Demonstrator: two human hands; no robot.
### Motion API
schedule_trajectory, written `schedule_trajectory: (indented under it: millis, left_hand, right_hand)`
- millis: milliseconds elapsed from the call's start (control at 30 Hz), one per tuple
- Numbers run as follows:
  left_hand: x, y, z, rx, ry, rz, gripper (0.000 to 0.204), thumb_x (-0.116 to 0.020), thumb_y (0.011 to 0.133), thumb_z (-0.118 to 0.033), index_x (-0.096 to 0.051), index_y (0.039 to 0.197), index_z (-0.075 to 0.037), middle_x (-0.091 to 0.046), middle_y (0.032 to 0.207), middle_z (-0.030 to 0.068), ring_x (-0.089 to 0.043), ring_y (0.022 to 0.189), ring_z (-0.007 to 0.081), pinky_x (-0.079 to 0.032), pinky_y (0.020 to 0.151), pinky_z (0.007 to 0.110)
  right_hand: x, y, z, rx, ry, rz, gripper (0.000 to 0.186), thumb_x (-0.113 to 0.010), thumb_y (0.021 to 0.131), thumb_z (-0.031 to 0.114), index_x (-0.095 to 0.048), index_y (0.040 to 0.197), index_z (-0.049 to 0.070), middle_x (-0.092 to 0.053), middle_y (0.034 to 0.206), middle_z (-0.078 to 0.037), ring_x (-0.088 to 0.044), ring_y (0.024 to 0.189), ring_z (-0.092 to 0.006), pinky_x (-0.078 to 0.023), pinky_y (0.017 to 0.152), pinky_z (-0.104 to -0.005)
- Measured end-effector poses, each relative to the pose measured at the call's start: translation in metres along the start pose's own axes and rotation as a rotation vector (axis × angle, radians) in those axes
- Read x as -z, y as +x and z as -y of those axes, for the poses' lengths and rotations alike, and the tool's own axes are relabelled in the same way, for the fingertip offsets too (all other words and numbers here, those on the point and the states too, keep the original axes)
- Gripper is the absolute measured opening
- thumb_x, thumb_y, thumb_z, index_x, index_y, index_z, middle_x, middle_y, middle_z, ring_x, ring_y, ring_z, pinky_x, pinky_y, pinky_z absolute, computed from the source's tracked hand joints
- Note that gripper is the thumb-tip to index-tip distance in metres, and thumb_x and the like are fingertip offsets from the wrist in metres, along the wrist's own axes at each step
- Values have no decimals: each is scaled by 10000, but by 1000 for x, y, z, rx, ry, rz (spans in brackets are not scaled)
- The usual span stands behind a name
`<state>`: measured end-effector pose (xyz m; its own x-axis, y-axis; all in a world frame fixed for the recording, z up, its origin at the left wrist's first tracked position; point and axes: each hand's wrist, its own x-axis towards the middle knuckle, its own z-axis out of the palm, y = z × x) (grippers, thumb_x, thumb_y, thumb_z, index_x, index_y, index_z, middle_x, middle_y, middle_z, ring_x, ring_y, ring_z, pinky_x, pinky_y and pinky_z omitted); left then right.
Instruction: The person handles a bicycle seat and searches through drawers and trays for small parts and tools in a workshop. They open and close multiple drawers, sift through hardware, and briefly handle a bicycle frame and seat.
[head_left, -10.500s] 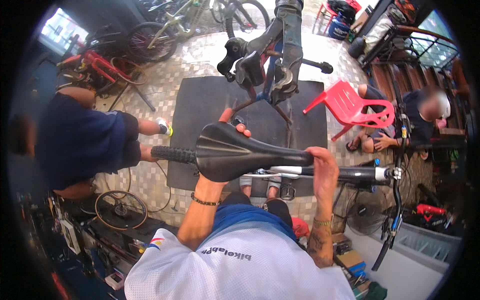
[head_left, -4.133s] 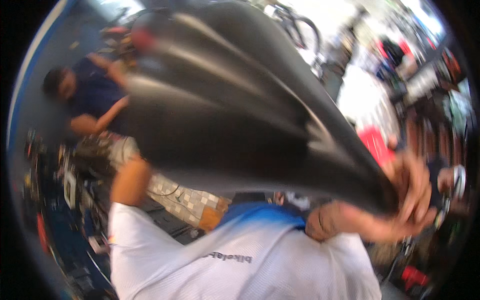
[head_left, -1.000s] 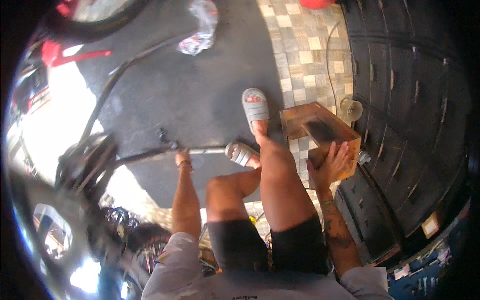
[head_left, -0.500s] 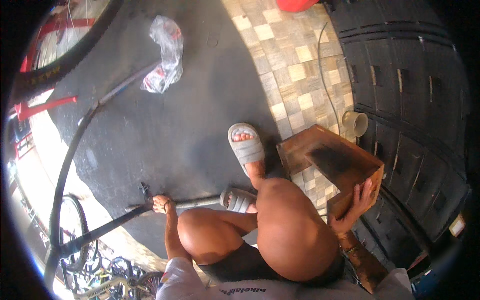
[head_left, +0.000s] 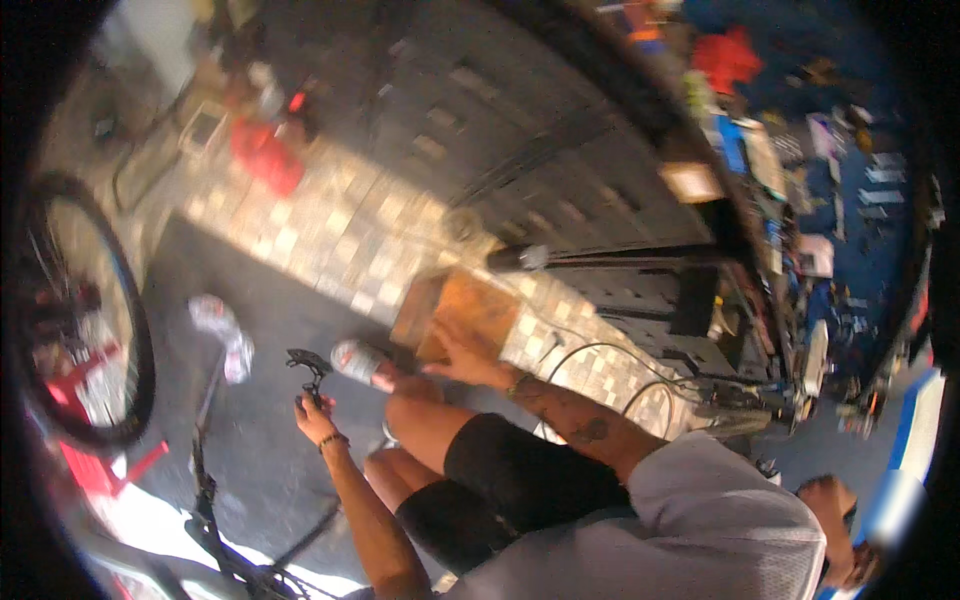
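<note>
My left hand (head_left: pixel 313 410) is closed on a small black metal bicycle part (head_left: pixel 309 366), held above the dark mat (head_left: pixel 260 300), left of my legs. My right hand (head_left: pixel 458 350) has its fingers spread over a rusty-brown wooden box (head_left: pixel 490 300) on the tiled floor; whether they touch it I cannot tell. My sandaled foot (head_left: pixel 352 361) is between the two hands. A dark tubular stand (head_left: pixel 203 440) lies near my left arm, with a crumpled plastic bag (head_left: pixel 222 335) by its far end. The picture is blurred.
A bicycle wheel (head_left: pixel 130 300) and red plastic chair (head_left: pixel 140 470) stand at left. A red object (head_left: pixel 268 160) is on the tiles beside dark cabinets (head_left: pixel 560 150). A tool board (head_left: pixel 850 200) and coiled cable (head_left: pixel 590 350) are at right. Another person's limb (head_left: pixel 830 510) shows at lower right.
My view has swung toward the cabinets. My left hand has lifted the black part off the stand's tube. My right hand has released the box's edge and spread. The saddle held earlier is gone from my hands.
</note>
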<state>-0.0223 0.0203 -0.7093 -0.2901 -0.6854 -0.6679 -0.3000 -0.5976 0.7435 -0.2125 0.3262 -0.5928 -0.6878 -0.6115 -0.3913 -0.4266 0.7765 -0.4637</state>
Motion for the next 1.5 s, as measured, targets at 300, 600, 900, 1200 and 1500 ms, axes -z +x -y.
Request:
schedule_trajectory:
  millis: [300,600,900,1200,1500]
  left_hand:
    - [-125,-293,-229,68,-90,656,189,-665,1021,-235,-639,1016,-48,-647,812,42,-582,598,143,-558,597,339]
    - [-195,-403,-301,170,184,796,488,-641,1052,-403,-536,1338,-21,-707,1115,172,-740,859,262,-651,823,454]
    - [-341,-515,-328,483,56,1224,681,-608,1062,-434,-411,1571,-27,-616,1403,186,-704,1159,371,-616,973,539]
    - [-441,-556,-334,185,421,1101,461,-720,934,51,-631,1380,-22,-696,1183,107,-751,957,268,-681,783,371]
    - [-536,-516,-369,-229,405,986,442,-683,951,52,-596,1365,-74,-751,1081,103,-754,938,233,-644,822,370]
  right_hand:
    - [195,-123,111,-262,1350,-139,545,-741,1011,331,-547,1424,34,-677,1205,-45,-651,1092,-158,-538,981,-331]
    - [332,-218,99,-219,1061,-334,297,-788,950,173,-735,1214,48,-746,1108,-52,-695,981,-132,-581,828,-313]
    - [464,-244,-8,315,285,-728,418,-751,813,223,-743,1230,200,-635,1379,-60,-602,1305,-262,-473,1125,-412]
    - [554,-231,-101,475,154,-718,434,-735,830,226,-721,1261,184,-588,1430,-131,-617,1293,-328,-529,1058,-445]
    - [607,-205,-242,-397,16,-871,399,-764,935,228,-636,1286,87,-660,1295,-158,-623,1204,-334,-473,1019,-452]
